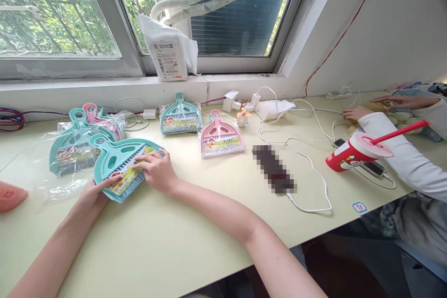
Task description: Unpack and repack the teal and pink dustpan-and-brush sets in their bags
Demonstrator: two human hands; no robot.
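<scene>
Both my hands hold a teal dustpan and brush set [115,158] with a colourful label across its bristles. My left hand [97,191] grips its lower left edge, thumb lying on the label. At its right side my right hand [159,170] is closed on the rim, fingers over the label. Right behind it lie a teal set in clear plastic [75,142] and a pink one [92,114], partly covered. Farther back are another wrapped teal set [179,116] and a wrapped pink set [220,137]. A loose clear plastic bag [59,188] spreads beside my left hand.
A blurred-out dark object [274,170] with a white cable lies right of centre. Beyond it stands a red cup with a straw [356,151] beside a phone [373,167]. A co-worker's hands [401,102] are at the far right. A white package [169,58] stands on the windowsill.
</scene>
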